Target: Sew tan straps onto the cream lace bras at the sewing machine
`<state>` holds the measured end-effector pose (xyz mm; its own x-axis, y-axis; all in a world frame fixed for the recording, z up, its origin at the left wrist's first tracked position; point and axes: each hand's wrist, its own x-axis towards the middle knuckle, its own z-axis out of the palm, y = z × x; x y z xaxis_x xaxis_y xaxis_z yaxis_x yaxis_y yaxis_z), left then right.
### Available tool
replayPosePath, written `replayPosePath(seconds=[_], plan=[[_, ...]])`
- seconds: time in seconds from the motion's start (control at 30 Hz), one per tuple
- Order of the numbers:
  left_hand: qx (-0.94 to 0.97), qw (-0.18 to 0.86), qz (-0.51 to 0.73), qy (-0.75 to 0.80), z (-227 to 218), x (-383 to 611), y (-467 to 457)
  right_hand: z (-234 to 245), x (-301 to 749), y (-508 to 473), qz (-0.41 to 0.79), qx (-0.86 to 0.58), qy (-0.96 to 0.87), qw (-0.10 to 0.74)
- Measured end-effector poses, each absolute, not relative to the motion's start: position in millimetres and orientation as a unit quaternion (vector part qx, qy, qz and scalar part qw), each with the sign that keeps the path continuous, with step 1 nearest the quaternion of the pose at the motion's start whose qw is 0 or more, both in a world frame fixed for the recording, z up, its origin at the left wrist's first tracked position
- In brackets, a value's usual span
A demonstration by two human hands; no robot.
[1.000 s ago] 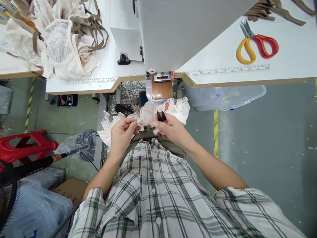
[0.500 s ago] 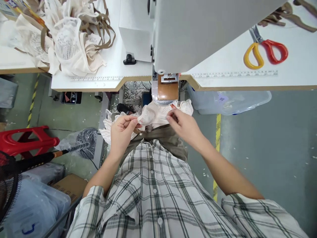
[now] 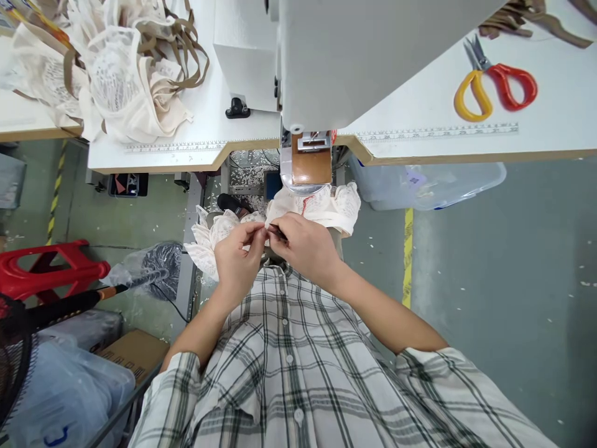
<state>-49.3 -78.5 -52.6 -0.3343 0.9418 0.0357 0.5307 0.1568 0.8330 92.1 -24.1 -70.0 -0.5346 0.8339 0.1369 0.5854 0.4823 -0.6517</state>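
Observation:
A cream lace bra (image 3: 342, 208) hangs over my lap, just below the front end of the sewing machine (image 3: 311, 165). My left hand (image 3: 237, 252) is closed in a pinch on the bra's edge. Right beside it, fingertips nearly touching, my right hand (image 3: 305, 249) is closed round a small dark tool (image 3: 278, 232), mostly hidden by the fingers. A thin red strip (image 3: 305, 204) shows on the lace behind that hand. More cream lace (image 3: 209, 239) bunches to the left of my left hand.
Cream bras with brown straps (image 3: 116, 81) are heaped on the table's left. Scissors with yellow and red handles (image 3: 497, 87) lie on the right, near brown straps (image 3: 527, 22). Clear plastic bins (image 3: 424, 183), a red stool (image 3: 51, 267) and a fan (image 3: 16, 348) stand around.
My right hand has moved left and down to meet my left hand, and a dark tool now shows in its fingers. The view has shifted slightly.

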Motion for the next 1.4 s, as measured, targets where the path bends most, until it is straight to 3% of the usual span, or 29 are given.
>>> replayPosePath(seconds=[0.13,0.33,0.53,0.6,0.67,0.8,0.87,1.03,1.2,1.4], plan=[[0.476,0.330,0.417,0.701,-60.8,-52.1,-76.0,-71.8,90.8,-22.4,0.272,-0.443,-0.835,0.177],[0.321,0.452,0.506,0.661,-64.3,-65.0,-68.7,-66.3,114.1,-10.8,0.436,-0.493,-0.722,0.214],[0.282,0.504,0.515,0.634,-61.2,-64.4,-65.5,-65.8,113.5,-20.3,0.614,-0.386,-0.594,0.348],[0.281,0.508,0.515,0.630,-60.7,-64.5,-65.2,-70.7,111.8,-20.9,0.639,-0.335,-0.599,0.348],[0.279,0.506,0.518,0.631,-60.2,-66.5,-65.5,-78.6,115.6,-15.4,0.621,-0.343,-0.643,0.288],[0.278,0.494,0.528,0.633,-58.1,-72.1,-68.0,-91.0,132.1,1.6,0.445,-0.506,-0.722,0.159],[0.286,0.500,0.529,0.624,-56.3,-73.1,-69.6,-88.6,135.3,3.0,0.439,-0.504,-0.726,0.163],[0.339,0.506,0.490,0.624,-49.9,-71.4,-72.9,-65.0,118.5,-8.7,0.494,-0.408,-0.714,0.282],[0.411,0.505,0.448,0.613,-44.8,-72.6,-76.6,-52.0,104.6,-6.3,0.556,-0.355,-0.713,0.237],[0.566,0.350,0.367,0.650,-40.7,-74.0,-78.4,-59.4,107.4,-9.5,0.396,-0.333,-0.822,0.237]])
